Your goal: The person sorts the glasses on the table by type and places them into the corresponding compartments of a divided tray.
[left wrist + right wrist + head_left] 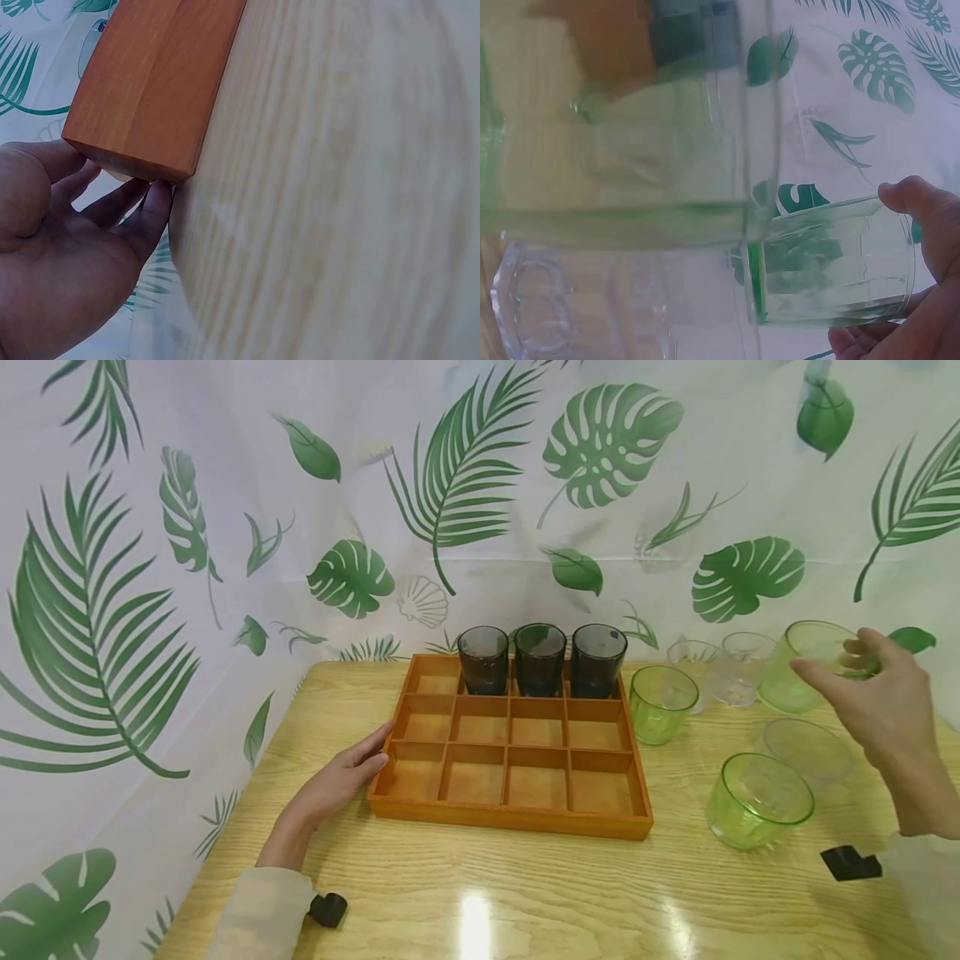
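My left hand (343, 781) holds the left wall of a brown wooden tray (510, 816) divided into square compartments. In the left wrist view, its thumb and fingertips meet the tray's end (142, 161). Three dark grey glasses (483, 664) stand in the tray's back row, to the right of its back-left compartment. At the far right, my right hand (888, 702) grips a green glass (783, 681) near its rim, thumb on one side and fingers on the other. The right wrist view shows this green glass (825, 262) between thumb and fingers; whether it touches the table is unclear.
A green glass (663, 706) stands beside the tray's right wall, another green glass (757, 810) nearer the front. Clear glasses (738, 672) stand behind them, and one clear glass (813, 752) sits between. A leaf-patterned cloth (480, 485) hangs behind the wooden table (570, 902).
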### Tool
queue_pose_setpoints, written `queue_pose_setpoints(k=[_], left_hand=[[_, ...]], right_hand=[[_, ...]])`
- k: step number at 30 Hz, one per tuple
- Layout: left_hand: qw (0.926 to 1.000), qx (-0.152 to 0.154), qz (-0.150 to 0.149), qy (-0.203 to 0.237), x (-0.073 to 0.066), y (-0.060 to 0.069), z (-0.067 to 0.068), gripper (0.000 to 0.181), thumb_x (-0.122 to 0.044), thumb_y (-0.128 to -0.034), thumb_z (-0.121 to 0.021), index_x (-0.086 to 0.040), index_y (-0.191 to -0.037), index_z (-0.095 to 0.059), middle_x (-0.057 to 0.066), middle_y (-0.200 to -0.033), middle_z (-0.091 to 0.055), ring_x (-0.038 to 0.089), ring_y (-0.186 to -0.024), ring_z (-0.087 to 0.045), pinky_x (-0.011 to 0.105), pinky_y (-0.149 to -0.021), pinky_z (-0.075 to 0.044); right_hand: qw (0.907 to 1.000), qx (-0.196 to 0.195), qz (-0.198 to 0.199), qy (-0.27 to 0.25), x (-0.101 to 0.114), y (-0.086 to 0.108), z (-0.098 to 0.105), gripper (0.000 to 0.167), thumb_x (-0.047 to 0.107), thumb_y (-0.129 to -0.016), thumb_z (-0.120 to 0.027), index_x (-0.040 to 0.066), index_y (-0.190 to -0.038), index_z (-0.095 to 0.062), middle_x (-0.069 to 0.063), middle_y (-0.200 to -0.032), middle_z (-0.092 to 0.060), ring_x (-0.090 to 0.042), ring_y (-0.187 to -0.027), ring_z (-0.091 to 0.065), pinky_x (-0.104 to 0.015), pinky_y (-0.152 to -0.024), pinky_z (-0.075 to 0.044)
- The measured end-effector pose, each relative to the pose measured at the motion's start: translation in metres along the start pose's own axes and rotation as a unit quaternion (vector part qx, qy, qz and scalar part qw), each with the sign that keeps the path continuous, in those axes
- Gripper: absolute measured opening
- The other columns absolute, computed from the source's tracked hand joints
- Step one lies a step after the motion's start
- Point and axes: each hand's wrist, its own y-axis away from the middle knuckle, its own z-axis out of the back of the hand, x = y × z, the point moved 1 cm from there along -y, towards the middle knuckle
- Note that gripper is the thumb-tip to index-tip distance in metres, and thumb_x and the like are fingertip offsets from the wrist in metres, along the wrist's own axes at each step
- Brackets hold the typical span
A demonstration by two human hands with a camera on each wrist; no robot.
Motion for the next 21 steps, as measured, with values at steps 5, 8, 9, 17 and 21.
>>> queue_pose_setpoints(k=[5,8,9,17,21], left_hand=[[1.0000,0.002,-0.001,0.002,-0.001,0.001,-0.001,0.061,-0.027,-0.1138,-0.043,-0.018,-0.168,-0.016,0.009,-0.173,-0.009,0.032,-0.158,-0.004,0.056,-0.125,-0.008],[1.0000,0.001,-0.001,0.001,-0.001,0.001,-0.001,0.061,-0.026,-0.1137,-0.043,-0.017,-0.168,-0.017,0.009,-0.172,-0.009,0.032,-0.158,-0.004,0.056,-0.125,-0.007],[1.0000,0.001,-0.001,0.001,-0.001,0.001,-0.001,0.061,-0.026,-0.1137,-0.043,-0.017,-0.168,-0.017,0.009,-0.172,-0.009,0.032,-0.158,-0.004,0.056,-0.125,-0.007],[1.0000,0.000,-0.001,-0.005,-0.002,0.000,-0.001,0.061,-0.027,-0.1135,-0.043,-0.017,-0.167,-0.017,0.009,-0.172,-0.010,0.032,-0.158,-0.004,0.056,-0.125,-0.007],[1.0000,-0.001,-0.001,-0.006,-0.002,0.001,0.000,0.061,-0.027,-0.1135,-0.044,-0.017,-0.167,-0.018,0.009,-0.172,-0.010,0.032,-0.158,-0.004,0.056,-0.125,-0.007]], right_hand=[[0.9998,0.009,0.015,-0.006,0.004,0.003,-0.003,0.091,0.036,-0.096,-0.073,-0.001,-0.163,-0.023,-0.036,-0.150,-0.040,0.007,-0.093,-0.038,-0.003,-0.067,-0.034],[0.9996,0.016,0.023,-0.010,0.008,0.005,-0.006,0.093,0.037,-0.096,-0.074,0.000,-0.163,-0.023,-0.035,-0.151,-0.041,0.004,-0.097,-0.039,-0.003,-0.069,-0.034],[0.9995,0.018,0.025,-0.011,0.009,0.005,-0.007,0.093,0.037,-0.095,-0.074,0.000,-0.163,-0.023,-0.035,-0.151,-0.041,0.003,-0.097,-0.039,-0.003,-0.069,-0.035],[0.9986,0.036,0.038,-0.012,0.024,0.014,-0.016,0.093,0.039,-0.095,-0.074,0.001,-0.163,-0.024,-0.032,-0.151,-0.045,-0.009,-0.105,-0.043,-0.015,-0.075,-0.035],[0.9975,0.056,0.041,-0.016,0.033,0.019,-0.021,0.093,0.041,-0.095,-0.074,0.003,-0.164,-0.025,-0.029,-0.150,-0.047,-0.014,-0.110,-0.046,-0.017,-0.077,-0.036]])
